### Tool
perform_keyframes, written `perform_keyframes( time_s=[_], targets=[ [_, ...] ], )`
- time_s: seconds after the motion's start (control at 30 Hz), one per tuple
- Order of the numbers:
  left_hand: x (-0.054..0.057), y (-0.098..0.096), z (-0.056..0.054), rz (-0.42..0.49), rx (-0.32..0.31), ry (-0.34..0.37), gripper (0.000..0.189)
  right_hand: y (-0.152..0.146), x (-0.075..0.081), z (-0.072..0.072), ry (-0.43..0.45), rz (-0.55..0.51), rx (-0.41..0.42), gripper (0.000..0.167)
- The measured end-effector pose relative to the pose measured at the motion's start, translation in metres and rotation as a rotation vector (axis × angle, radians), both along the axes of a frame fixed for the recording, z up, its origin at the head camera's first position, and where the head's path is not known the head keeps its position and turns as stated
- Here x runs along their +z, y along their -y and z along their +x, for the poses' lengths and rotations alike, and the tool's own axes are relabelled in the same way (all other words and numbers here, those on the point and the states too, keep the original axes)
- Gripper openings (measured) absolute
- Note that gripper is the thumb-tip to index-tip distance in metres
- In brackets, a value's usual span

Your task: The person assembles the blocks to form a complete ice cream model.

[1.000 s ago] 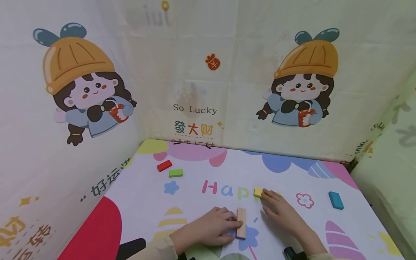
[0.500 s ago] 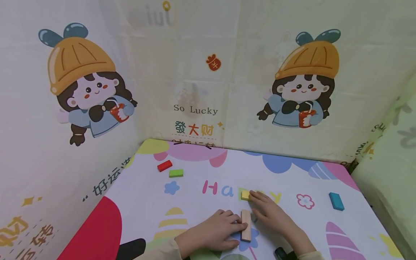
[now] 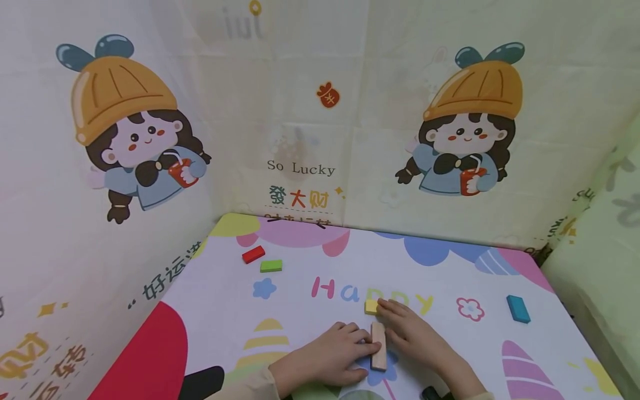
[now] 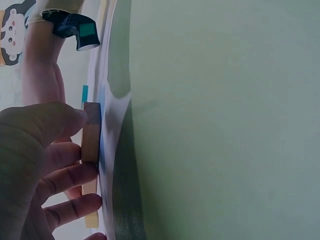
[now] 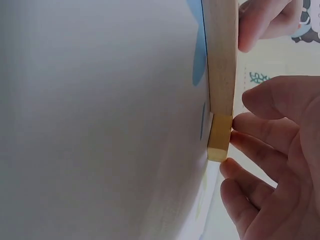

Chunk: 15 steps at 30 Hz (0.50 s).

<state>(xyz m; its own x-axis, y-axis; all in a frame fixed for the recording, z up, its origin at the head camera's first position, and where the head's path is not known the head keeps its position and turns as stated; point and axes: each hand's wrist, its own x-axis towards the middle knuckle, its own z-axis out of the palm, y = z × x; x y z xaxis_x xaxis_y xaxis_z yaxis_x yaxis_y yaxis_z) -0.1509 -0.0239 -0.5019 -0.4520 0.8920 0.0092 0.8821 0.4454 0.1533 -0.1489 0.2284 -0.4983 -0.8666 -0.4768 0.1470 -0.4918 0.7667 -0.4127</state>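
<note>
Far left, a leaning cartoon figure (image 3: 142,133) is shown on the wall, and below it a big red patch (image 3: 145,355) is printed on the worktop (image 3: 295,311). In from there, towards the back, a red block (image 3: 253,255) is laid aslant, with a green block (image 3: 271,266) set just beside it, a touch nearer the front.

On to the left hand (image 3: 325,355): its fingers are loosely spread, palm down, and the top of the wooden block (image 3: 379,358) is pressed by one fingertip; in the left wrist view, more fingertips are seen along the block's left side.

And just off the block's far end, the yellow block (image 3: 371,307) is found! The wooden block itself is laid flat, lengthwise front to back, over a printed blue flower.

The yellow block is touched by the fingertips of the right hand (image 3: 410,330), whose fingers are held fairly straight. In the right wrist view the two blocks are lined up end to end; whether contact is made cannot be told.

Out to the right, past a pink flower outline (image 3: 470,309), a blue block (image 3: 518,309) is left well apart from both hands.
</note>
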Motion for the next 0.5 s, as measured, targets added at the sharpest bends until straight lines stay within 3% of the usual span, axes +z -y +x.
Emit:
perform_keyframes(
  time_s=[0.5],
  targets=[
    [0.002, 0.001, 0.003, 0.004, -0.008, -0.027, 0.054, 0.002, 0.006, 0.013, -0.044, 0.034, 0.024, 0.043]
  ],
)
